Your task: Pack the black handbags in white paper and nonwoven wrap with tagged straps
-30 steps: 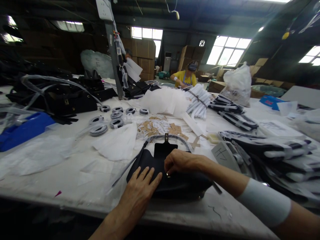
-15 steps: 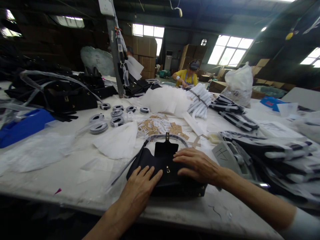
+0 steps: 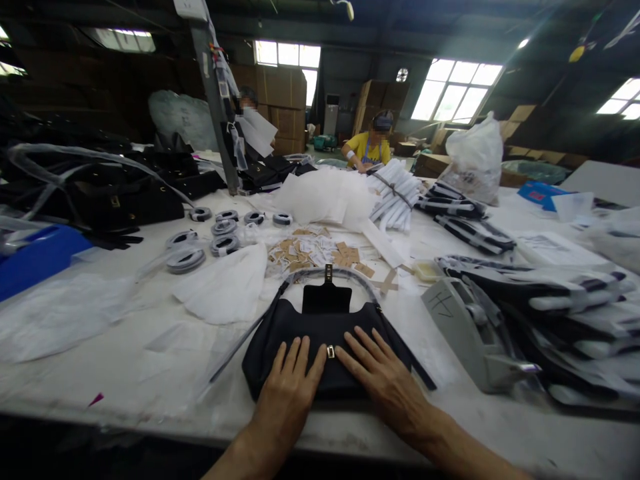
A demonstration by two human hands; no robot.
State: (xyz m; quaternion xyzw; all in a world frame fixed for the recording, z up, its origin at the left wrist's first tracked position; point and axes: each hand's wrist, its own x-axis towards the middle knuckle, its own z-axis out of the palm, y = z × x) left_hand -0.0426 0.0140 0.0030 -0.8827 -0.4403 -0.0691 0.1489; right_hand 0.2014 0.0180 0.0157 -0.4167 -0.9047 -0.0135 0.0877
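Note:
A black handbag (image 3: 290,327) lies near the front edge of the white table, its flap (image 3: 327,299) folded back and away from me. On the bag's front, a small gold clasp (image 3: 331,351) shows between my hands. My left hand (image 3: 291,383) rests flat on the bag left of the clasp, fingers spread. Palm down on the right side, my right hand (image 3: 383,373) also has its fingers stretched out. Behind the flap arches a plastic-wrapped handle (image 3: 350,274). A long strap (image 3: 235,348) trails off to the left.
Paper tags (image 3: 305,253) and wrapped strap coils (image 3: 225,245) lie beyond the bag. A grey tape dispenser (image 3: 463,333) stands at right beside stacked black-and-white wrapped pieces (image 3: 540,300). More black bags (image 3: 115,200) sit at left. Across the table works a person in yellow (image 3: 367,148).
My right hand has come down from near the flap to the bag's lower right front. The left hand stays on the bag. The bag now lies squarer to me, and the view has shifted slightly.

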